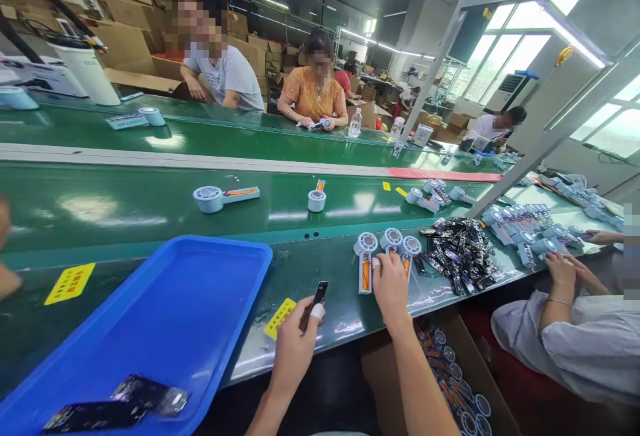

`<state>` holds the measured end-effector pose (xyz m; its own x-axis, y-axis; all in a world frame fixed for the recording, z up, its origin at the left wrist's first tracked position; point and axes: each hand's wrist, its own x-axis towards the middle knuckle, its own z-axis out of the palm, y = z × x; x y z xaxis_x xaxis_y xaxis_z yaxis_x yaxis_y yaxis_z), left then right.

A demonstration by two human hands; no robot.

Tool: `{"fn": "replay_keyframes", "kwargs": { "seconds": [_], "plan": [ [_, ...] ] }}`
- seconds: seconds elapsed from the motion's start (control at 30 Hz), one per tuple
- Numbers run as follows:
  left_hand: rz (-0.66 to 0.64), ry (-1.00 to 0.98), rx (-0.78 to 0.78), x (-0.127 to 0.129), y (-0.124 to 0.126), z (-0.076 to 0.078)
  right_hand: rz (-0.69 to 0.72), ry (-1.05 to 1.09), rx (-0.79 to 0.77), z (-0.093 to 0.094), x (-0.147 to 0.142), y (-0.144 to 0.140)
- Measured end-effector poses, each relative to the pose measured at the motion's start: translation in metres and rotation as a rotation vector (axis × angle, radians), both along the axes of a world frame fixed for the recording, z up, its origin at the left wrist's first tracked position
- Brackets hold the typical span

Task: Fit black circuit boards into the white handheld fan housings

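My left hand [295, 343] pinches a small black circuit board [315, 301] upright above the table's near edge, with a taped fingertip against it. My right hand [391, 284] rests on the middle one of three pale blue fan housings [391, 239] lying side by side on the green table; the left housing [365, 259] shows an orange battery in its handle. A heap of black circuit boards [457, 256] lies just right of my right hand.
A blue tray [165, 316] with a few black boards sits at my near left. More housings [223, 196] ride the green conveyor [125, 203]. A person at my right works on housings [560, 269]. Other people sit across the belt. A cardboard box [450, 369] of parts stands below.
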<state>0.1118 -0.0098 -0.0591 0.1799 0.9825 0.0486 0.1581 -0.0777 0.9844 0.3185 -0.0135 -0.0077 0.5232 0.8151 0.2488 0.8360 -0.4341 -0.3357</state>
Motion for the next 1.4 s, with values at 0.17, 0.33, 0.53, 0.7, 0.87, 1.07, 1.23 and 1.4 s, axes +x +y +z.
{"fn": "replay_keyframes", "kwargs": {
  "seconds": [0.17,0.33,0.53,0.7,0.87,1.07,1.23,1.4],
  "plan": [
    [0.004,0.031,0.033,0.003,-0.002,0.002,-0.058,-0.116,-0.054,0.002,0.018,0.0],
    [0.007,0.056,0.027,0.003,-0.002,0.003,-0.051,-0.173,-0.126,-0.005,0.015,0.015],
    [-0.002,0.035,0.02,-0.002,-0.003,0.001,-0.105,-0.167,-0.148,-0.004,0.008,0.007],
    [-0.021,-0.021,-0.072,-0.005,-0.001,-0.01,-0.134,-0.247,-0.191,-0.008,-0.002,0.006],
    [0.005,-0.134,-0.177,-0.005,0.001,-0.004,-0.117,-0.329,-0.151,-0.008,-0.014,0.009],
    [0.109,-0.354,-0.27,-0.002,0.002,0.011,0.087,-0.167,-0.058,-0.016,-0.067,-0.012],
    [0.052,-0.466,-0.452,-0.02,-0.002,0.015,0.321,0.135,-0.002,-0.004,-0.064,-0.045],
    [-0.025,-0.682,-0.558,-0.038,-0.014,0.023,0.329,0.304,0.2,0.016,-0.04,-0.062]
  ]
}}
